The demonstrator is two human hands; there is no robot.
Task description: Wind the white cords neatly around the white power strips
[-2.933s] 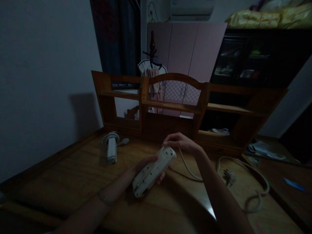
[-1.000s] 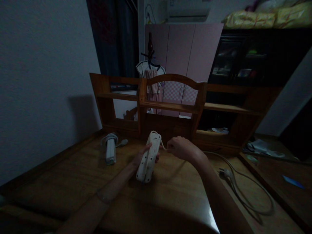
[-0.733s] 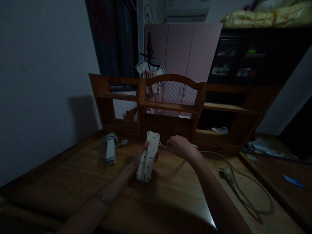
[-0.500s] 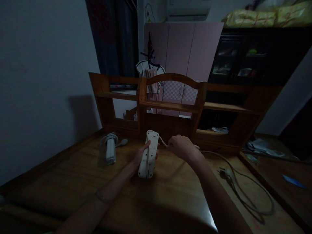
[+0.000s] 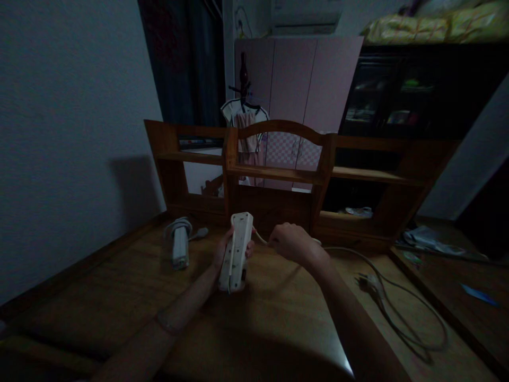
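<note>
At far left I'm spotting a white block with looped cord (image 5: 180,248), lying on the desk (image 5: 286,307); mid-view, the left hand (image 5: 221,254) is gripping the white power strip (image 5: 237,250), tilted over the wood; beside it, the right hand (image 5: 293,243) is pinching the strip's cord (image 5: 260,238); farther right, a plug (image 5: 373,285) is lying by loose cable.

Behind an open wooden shelf unit (image 5: 274,204) stands a pink wardrobe (image 5: 294,85), an air conditioner (image 5: 306,16) above it. A white top (image 5: 234,111) hangs from a coat stand (image 5: 244,71). Yellow bundles (image 5: 409,30) rest on a dark cabinet (image 5: 427,90). A flat blue item (image 5: 479,295), perhaps a packet, lies at far right.
</note>
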